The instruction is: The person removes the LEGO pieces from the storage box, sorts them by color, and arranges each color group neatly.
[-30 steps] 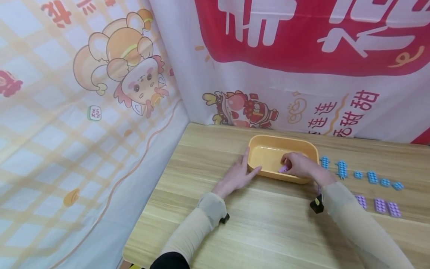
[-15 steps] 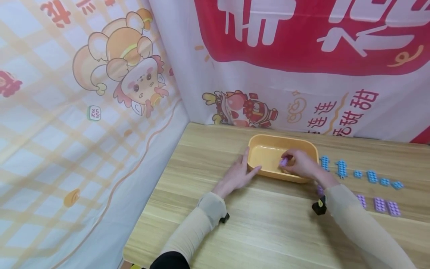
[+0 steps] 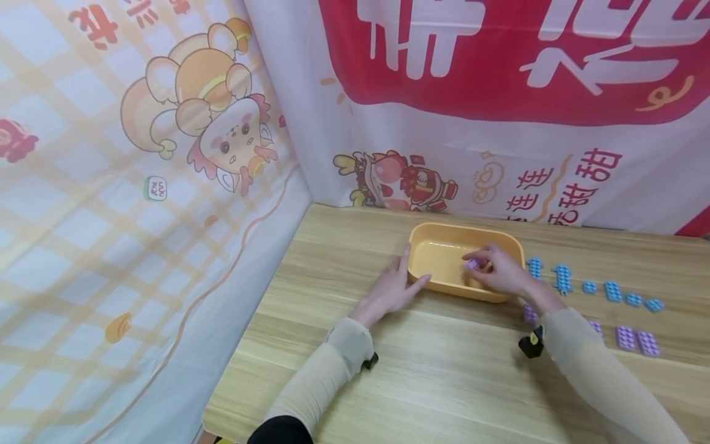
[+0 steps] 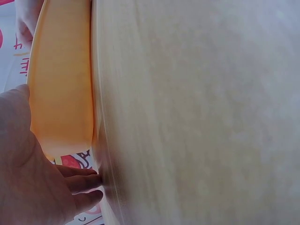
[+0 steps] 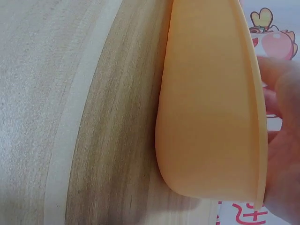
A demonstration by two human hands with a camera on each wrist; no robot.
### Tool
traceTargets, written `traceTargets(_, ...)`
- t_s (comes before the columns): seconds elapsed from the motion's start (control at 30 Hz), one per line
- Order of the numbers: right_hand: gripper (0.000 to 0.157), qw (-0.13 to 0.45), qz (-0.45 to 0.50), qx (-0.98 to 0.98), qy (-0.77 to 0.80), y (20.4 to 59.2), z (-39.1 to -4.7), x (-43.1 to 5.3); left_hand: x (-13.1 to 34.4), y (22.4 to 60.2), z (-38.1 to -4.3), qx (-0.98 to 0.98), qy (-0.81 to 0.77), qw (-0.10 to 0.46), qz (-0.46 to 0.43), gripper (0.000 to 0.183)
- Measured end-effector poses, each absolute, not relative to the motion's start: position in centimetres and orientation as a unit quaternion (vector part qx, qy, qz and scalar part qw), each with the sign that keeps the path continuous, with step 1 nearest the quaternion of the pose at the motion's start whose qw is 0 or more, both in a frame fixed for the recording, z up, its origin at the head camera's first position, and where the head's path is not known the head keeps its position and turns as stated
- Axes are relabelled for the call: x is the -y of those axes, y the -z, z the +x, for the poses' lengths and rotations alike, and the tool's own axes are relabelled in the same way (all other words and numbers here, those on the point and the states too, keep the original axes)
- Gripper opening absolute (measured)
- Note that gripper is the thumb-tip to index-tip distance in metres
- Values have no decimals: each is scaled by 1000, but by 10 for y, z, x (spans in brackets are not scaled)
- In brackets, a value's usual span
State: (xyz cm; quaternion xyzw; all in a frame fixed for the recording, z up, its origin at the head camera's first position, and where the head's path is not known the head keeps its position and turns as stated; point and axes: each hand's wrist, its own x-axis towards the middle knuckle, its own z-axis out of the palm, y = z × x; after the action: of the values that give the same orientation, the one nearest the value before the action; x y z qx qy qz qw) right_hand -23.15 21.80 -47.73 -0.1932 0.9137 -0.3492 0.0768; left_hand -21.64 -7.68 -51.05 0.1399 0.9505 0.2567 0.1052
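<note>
On the table stands a yellow-orange plastic bin [image 3: 438,286]. My left hand [image 3: 392,285] rests against the bin's left end, thumb at the near rim and fingers extended along the side; in the left wrist view the left hand [image 4: 33,164] has its fingertips near the tabletop. Inside the bin, toward its right half, my right hand [image 3: 501,271] pinches a small purple building block [image 3: 473,264] between thumb and fingers. The right wrist view shows the right hand [image 5: 283,140] partly behind the bin wall [image 5: 211,108], which hides the block.
Right of the bin lies a row of several blue building blocks [image 3: 563,279]. Nearer me are several purple building blocks [image 3: 625,338], some partly covered by my right forearm. A printed cloth [image 3: 499,142] hangs behind the wooden table [image 3: 432,382], another along its left side.
My right hand has lifted the purple block slightly off the bin's floor and shifted a little to the right, turning the block. The left hand stays in place.
</note>
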Motion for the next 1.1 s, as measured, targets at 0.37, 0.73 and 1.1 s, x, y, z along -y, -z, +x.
traceTargets(0.37,24,65,-169,-883,434,476,-235,-228,77,511,-217,-950,-258,105,144,104)
traceTargets(0.73,36,-2,-138,-899,417,475,-231,-232,77,511,-216,-950,-259,105,140,103)
traceTargets(1.1,50,14,-119,-884,451,469,-221,-237,77,509,-215,-950,-258,104,144,102)
